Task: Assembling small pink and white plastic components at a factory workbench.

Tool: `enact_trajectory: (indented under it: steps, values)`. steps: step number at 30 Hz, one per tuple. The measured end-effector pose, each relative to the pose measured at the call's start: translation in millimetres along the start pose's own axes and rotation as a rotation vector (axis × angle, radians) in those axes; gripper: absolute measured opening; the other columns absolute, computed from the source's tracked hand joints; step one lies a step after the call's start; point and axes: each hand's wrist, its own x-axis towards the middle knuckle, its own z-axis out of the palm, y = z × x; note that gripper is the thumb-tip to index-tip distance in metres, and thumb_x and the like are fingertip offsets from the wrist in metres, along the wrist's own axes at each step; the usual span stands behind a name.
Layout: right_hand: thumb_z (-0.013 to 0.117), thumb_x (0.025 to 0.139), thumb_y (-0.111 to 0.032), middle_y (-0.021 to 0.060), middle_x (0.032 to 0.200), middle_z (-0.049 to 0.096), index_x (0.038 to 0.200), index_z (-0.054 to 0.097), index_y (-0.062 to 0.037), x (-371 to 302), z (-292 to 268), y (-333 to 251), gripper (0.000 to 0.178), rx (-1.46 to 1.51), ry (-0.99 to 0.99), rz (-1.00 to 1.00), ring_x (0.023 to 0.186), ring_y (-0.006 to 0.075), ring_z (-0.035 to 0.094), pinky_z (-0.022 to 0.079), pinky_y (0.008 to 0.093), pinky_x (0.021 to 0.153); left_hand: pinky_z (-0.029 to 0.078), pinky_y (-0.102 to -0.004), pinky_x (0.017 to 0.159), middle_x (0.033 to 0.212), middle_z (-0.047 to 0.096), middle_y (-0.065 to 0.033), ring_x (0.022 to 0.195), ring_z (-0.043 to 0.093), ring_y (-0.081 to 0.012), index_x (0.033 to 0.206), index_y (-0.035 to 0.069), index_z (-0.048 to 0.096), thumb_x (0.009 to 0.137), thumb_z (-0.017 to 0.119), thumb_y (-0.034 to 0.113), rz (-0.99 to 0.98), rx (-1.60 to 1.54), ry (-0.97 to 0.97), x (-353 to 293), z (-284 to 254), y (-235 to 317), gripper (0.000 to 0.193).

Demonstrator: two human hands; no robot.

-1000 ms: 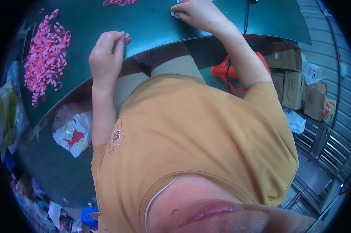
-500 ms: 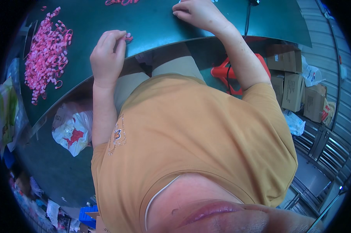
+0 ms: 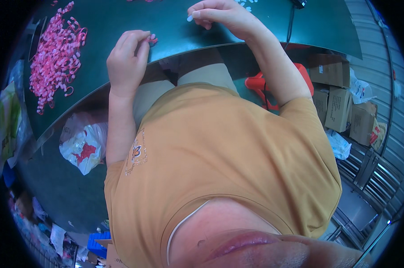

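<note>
My left hand [image 3: 127, 60] is above the near part of the green table, its thumb and fingertips pinched on a small pink hair tie [image 3: 153, 39]. Farther right, my right hand [image 3: 226, 18] is closed at the fingertips on a tiny white oval piece [image 3: 190, 18]. Past that hand, several similar white pieces [image 3: 247, 6] lie at the upper edge of the view. On the left of the table a large heap of pink hair ties with pale beads [image 3: 57, 60] is spread out. More pink ties at the far edge are cut off.
The green tabletop [image 3: 108, 18] has a curved near edge in front of my lap. A black cable [image 3: 291, 27] hangs over it at the right. A red stool [image 3: 255, 83], cardboard boxes [image 3: 338, 107] and a white plastic bag [image 3: 82, 147] stand around below.
My right hand has lifted and shifted slightly left; the white piece now shows at its fingertips. My left hand keeps its pinch on the pink tie, moved slightly right and farther away.
</note>
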Motion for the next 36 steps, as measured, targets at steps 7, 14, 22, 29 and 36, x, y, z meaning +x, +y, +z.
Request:
enact_trajectory:
  steps: [7,14,22,29,36]
  values:
    - [0.073,0.101,-0.031,0.0064,0.105,0.079,0.117,0.085,-0.0152,14,18,23,0.025,-0.587,0.047,-0.306,0.093,0.0193,0.075,0.058,0.0366,0.084,0.062,-0.0354,0.087,0.106,0.079,-0.0118,0.097,0.078,-0.0268,0.108,0.003,0.076,0.097,0.077,0.000,-0.033,-0.011,-0.033,-1,-1,1,0.011]
    - [0.074,0.099,-0.026,-0.0015,0.095,0.069,0.115,0.078,-0.0209,-5,37,16,0.017,-1.350,0.091,-0.803,0.094,0.0195,0.072,0.051,0.0396,0.088,0.062,-0.0354,0.087,0.106,0.079,-0.0119,0.097,0.078,-0.0268,0.108,0.003,0.076,0.097,0.077,0.000,-0.033,-0.011,-0.030,0,-2,2,0.012]
    - [0.073,0.098,-0.022,0.0099,0.098,0.069,0.113,0.078,-0.0135,-20,30,-4,0.018,-1.170,0.176,-0.613,0.095,0.0308,0.070,0.046,0.0450,0.089,0.062,-0.0350,0.086,0.106,0.079,-0.0115,0.096,0.078,-0.0267,0.108,0.003,0.076,0.096,0.078,0.000,-0.013,-0.025,-0.007,-2,0,-2,0.012]
    - [0.076,0.098,-0.034,-0.0008,0.089,0.071,0.100,0.085,-0.0189,-29,39,17,0.017,-1.186,0.270,-0.514,0.086,0.0218,0.073,0.048,0.0433,0.086,0.062,-0.0340,0.086,0.106,0.080,-0.0112,0.097,0.078,-0.0260,0.108,0.003,0.076,0.096,0.078,0.001,-0.009,-0.026,-0.015,-1,-1,-2,0.012]
    - [0.076,0.100,-0.032,-0.0020,0.091,0.071,0.100,0.084,-0.0219,-24,60,17,0.013,-1.290,0.337,-0.561,0.087,0.0218,0.073,0.046,0.0420,0.084,0.062,-0.0343,0.086,0.106,0.080,-0.0104,0.096,0.078,-0.0259,0.108,0.004,0.077,0.097,0.077,0.001,-0.012,-0.009,-0.023,-1,-1,-1,0.012]
